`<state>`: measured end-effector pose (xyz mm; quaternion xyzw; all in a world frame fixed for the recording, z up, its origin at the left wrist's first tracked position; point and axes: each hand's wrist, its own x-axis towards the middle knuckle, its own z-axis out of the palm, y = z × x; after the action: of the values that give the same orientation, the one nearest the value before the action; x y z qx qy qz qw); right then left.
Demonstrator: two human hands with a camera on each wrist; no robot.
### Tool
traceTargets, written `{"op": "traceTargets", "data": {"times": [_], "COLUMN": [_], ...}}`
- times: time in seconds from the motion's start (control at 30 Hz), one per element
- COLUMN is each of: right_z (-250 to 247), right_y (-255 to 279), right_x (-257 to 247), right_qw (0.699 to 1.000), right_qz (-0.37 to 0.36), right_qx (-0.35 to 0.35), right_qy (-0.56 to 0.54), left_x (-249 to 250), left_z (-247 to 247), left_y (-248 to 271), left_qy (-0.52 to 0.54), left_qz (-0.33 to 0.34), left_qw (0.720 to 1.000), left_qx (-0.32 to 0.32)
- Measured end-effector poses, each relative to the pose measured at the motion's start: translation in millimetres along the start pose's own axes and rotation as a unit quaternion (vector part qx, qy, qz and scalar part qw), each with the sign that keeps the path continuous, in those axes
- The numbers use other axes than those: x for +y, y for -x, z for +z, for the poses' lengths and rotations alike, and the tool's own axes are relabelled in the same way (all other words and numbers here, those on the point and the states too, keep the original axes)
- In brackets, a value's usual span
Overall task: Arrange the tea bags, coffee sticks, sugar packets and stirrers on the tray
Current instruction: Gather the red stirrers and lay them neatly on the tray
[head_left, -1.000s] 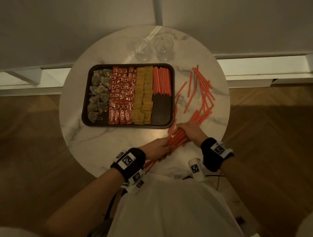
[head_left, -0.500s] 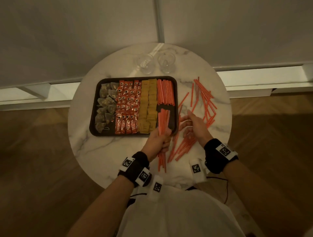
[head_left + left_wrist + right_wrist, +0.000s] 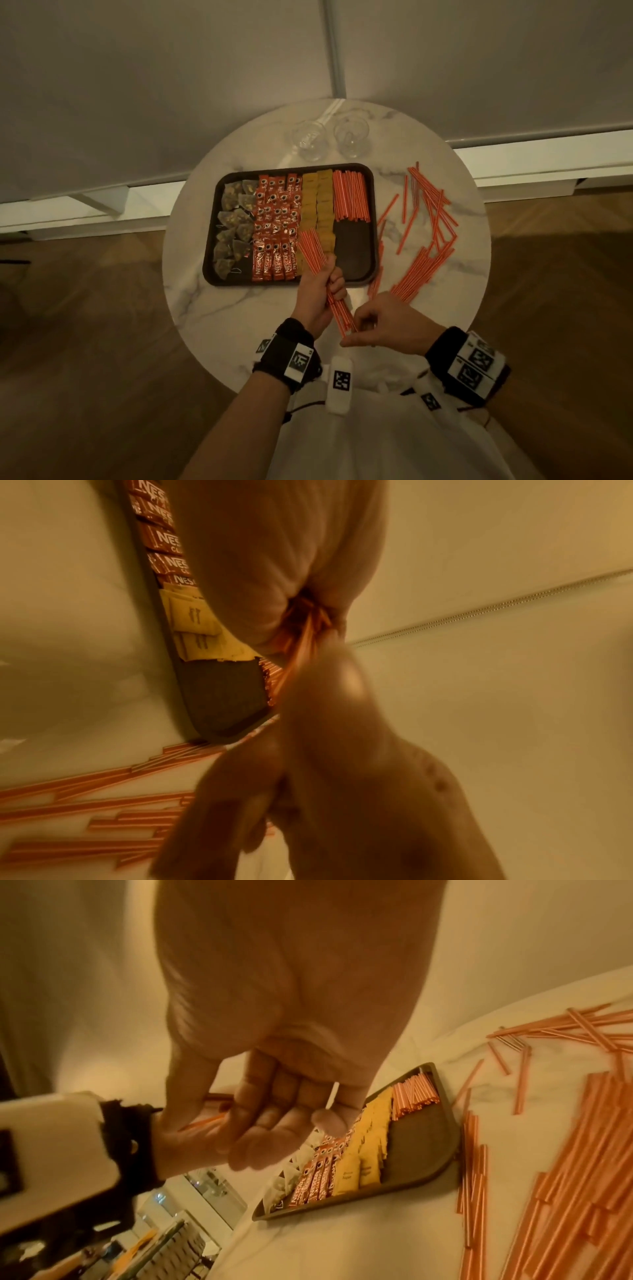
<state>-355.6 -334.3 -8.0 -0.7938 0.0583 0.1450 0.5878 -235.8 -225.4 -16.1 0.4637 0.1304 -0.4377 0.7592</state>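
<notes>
A dark tray point(image 3: 354, 246) holds tea bags point(image 3: 233, 226) on the left, then red coffee sticks point(image 3: 277, 226), yellow sugar packets point(image 3: 317, 202) and a row of orange stirrers point(image 3: 351, 197) at its far right. My left hand point(image 3: 322, 287) grips a bundle of stirrers point(image 3: 311, 250) at the tray's near edge. The bundle's top leans left over the sugar packets. My right hand point(image 3: 370, 325) is at the bundle's lower ends, which pass between its thumb and curled fingers point(image 3: 267, 1123). Many loose stirrers point(image 3: 421, 263) lie on the table right of the tray.
Two clear glasses point(image 3: 308, 140) point(image 3: 351, 135) stand behind the tray on the round marble table point(image 3: 212, 308). The near right part of the tray point(image 3: 421, 1150) is bare. A wall and skirting run behind the table, with wooden floor on both sides.
My left hand lifted the stirrer bundle off the table to the tray's near edge, and its top now leans left. My right hand left the loose stirrers and came to the bundle's lower ends.
</notes>
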Motion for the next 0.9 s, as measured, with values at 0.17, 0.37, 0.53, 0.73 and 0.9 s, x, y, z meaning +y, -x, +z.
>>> {"op": "traceTargets", "data": {"times": [0.17,0.37,0.53,0.73,0.9], "right_z": [-3,-12,-16,-16,-19], "right_y": [-2,-1,-5,-8,5], "right_x": [-2,-1,-3,1,-1], "right_qw": [0.999,0.992,0.989,0.991,0.992], "right_qz": [-0.015,-0.019,-0.053,-0.064,-0.042], "right_qx": [0.004,0.010,0.012,0.058,-0.018], "right_qy": [0.035,0.122,0.137,0.106,0.121], "left_x": [0,4,-3,-11,-7], "left_z": [8,8,14,20,16], "left_y": [5,1,5,12,10], "left_qy": [-0.002,-0.005,-0.017,-0.036,-0.010], "left_qz": [0.006,0.015,0.010,-0.004,-0.012], "left_qw": [1.000,1.000,1.000,0.999,1.000], "left_qx": [0.003,-0.001,0.000,0.014,0.012]}}
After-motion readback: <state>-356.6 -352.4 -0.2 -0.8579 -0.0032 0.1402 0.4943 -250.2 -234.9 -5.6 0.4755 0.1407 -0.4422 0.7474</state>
